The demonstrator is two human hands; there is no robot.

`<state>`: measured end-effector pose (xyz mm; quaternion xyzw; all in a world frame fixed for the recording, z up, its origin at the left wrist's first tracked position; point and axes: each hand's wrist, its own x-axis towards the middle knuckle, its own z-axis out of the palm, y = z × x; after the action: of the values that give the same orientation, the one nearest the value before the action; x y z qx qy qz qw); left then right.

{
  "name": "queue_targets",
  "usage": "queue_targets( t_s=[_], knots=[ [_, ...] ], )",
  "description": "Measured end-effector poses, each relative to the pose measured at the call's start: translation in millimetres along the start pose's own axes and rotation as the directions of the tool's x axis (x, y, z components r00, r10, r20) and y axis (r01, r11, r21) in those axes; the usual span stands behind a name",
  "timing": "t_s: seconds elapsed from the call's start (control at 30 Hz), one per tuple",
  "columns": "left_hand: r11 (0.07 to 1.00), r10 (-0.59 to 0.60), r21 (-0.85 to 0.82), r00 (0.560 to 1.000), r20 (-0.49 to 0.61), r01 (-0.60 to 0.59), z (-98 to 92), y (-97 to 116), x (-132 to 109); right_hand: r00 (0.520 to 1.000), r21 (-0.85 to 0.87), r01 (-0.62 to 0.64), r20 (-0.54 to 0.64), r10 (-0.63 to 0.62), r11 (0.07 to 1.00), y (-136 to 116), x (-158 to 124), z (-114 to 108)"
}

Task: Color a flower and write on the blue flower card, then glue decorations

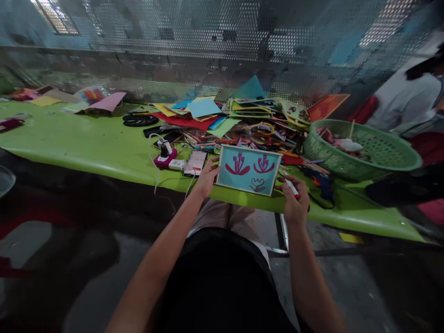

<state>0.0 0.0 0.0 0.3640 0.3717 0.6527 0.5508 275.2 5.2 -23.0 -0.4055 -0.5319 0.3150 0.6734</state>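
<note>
A blue picture panel [239,182] in a pale frame is held up, tilted toward me, over the front edge of the green table. Two filled magenta flowers and one outlined tulip in dark red are drawn on it. My left hand [207,178] grips the panel's left edge, fingers closed on it. At the opposite edge is my right hand [295,199], closed around a white marker [290,186] with a red end, its fingertips by the frame's lower right corner. Whether those fingertips also press the frame I cannot tell.
Behind the panel lies a heap of coloured paper [204,108], sticks and pens. A green basket [362,171] with scraps stands right, near a blue glue gun [324,185]. Left are a purple power adapter [165,159] with white cables and a phone-like item [196,162]. A person [405,101] is at far right.
</note>
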Motion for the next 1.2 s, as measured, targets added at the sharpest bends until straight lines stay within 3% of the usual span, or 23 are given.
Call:
queue_targets(
  t_s=[0.17,0.3,0.43,0.5,0.6,0.7,1.0,1.2],
  knots=[
    [0.997,0.026,0.067,1.0,-0.013,-0.025,-2.3,-6.1,2.4,1.0,-0.016,0.003,-0.029,-0.003,1.0,0.0,-0.3,1.9],
    [0.961,0.101,0.258,0.995,0.005,-0.099,-5.4,-19.4,7.0,0.999,-0.021,0.015,-0.052,-0.016,1.0,0.6,-0.4,1.8],
    [0.787,0.261,0.58,0.965,-0.004,-0.211,-8.7,-27.9,8.7,0.999,-0.005,0.016,-0.03,-0.016,1.0,-0.8,-0.5,0.5],
    [0.729,0.309,0.648,0.951,-0.027,-0.218,-9.1,-27.9,7.4,1.0,0.012,0.017,-0.02,-0.017,1.0,-1.4,-0.5,0.0],
    [0.717,0.376,0.651,0.925,-0.058,-0.251,-7.1,-25.0,3.2,0.999,0.031,0.025,-0.027,-0.024,0.999,-2.0,-0.6,0.2],
    [0.768,0.414,0.569,0.906,-0.09,-0.294,-2.3,-21.4,-1.9,0.999,0.012,0.005,-0.052,-0.005,1.0,-3.8,-1.0,1.6],
    [0.873,0.366,0.403,0.916,-0.164,-0.276,8.5,-10.4,-12.8,0.996,-0.037,-0.015,-0.092,0.012,0.999,-7.3,-1.7,2.7],
    [0.88,0.378,0.374,0.909,-0.175,-0.294,11.2,-5.7,-17.9,0.995,-0.041,-0.006,-0.102,0.002,0.999,-5.7,-2.0,1.7]
  ],
)
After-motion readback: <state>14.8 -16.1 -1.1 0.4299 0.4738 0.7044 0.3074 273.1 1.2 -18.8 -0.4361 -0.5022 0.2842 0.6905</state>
